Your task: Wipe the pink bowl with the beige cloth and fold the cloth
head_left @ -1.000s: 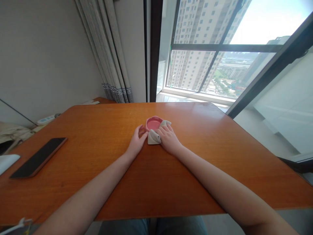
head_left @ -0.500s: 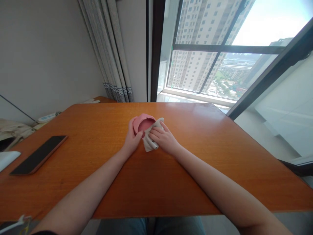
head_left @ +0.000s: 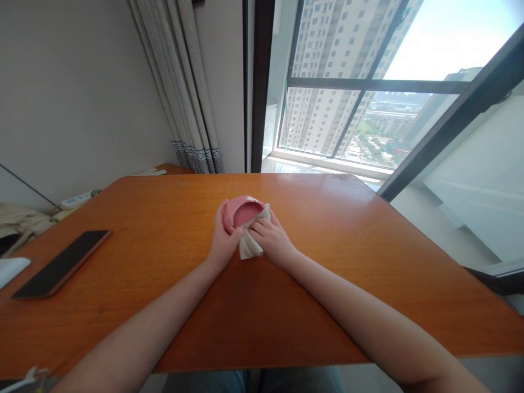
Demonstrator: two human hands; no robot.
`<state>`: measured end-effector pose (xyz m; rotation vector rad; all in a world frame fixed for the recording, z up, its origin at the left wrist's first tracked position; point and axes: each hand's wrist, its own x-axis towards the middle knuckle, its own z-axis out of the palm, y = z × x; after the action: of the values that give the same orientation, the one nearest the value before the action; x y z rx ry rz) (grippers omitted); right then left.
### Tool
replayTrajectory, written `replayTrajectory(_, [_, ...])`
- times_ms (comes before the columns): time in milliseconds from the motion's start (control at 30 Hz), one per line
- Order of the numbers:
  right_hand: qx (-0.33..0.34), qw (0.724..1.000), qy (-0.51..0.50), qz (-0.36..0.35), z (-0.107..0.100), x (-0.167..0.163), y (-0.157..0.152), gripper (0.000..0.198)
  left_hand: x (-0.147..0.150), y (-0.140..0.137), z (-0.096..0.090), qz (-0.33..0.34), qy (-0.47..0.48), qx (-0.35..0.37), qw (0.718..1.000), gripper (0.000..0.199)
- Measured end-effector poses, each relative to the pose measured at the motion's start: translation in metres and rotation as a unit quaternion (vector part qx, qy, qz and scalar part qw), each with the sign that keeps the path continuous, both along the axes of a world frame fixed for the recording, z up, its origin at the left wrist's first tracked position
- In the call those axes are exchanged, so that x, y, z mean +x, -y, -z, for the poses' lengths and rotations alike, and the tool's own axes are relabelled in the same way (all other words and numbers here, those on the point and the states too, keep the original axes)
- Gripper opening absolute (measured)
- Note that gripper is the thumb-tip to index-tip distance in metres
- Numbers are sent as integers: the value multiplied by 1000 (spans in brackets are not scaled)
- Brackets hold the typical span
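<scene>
A smooth pink hollow object (head_left: 231,210) with a wide rounded opening is held just above or on the wooden table (head_left: 327,305). Its exact kind I cannot tell; pale patches show at its upper right edge. My left hand (head_left: 224,236) grips its left side, the thumb at the near rim. In my right hand (head_left: 272,237) is a pale grey cloth (head_left: 250,246), pressed against the right side of the opening. One end of the cloth hangs below the fingers. The cloth and hand hide the object's lower right part.
A dark flat slab with a reddish edge (head_left: 61,266) lies at the table's left. Beside it, a white item (head_left: 12,270) enters at the frame's edge. Behind the table are a grey curtain (head_left: 184,87) and a large window (head_left: 327,120).
The pink object has turned, and more of its opening and the pale patches now show. My right hand and the cloth have shifted slightly toward the near side.
</scene>
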<state>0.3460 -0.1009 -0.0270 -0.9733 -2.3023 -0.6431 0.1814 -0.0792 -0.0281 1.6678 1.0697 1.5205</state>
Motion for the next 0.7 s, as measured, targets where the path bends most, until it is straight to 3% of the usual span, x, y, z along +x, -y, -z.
replayTrajectory(100, [-19,997,61,-43,-6,16,-7,25,-7,-11,-2,29,-23,-3,999,63])
replayTrajectory(200, [-14,995,87,-43,-8,25,-11,26,-7,-13,-2,62,-48,-11,997,62])
replayTrajectory(467, [11,999,39,24,-6,-1,3,25,6,-1,17,14,68,-38,997,64])
replayTrajectory(700, [-39,994,91,-41,-10,23,-8,21,-8,-12,3,50,-59,-25,997,66])
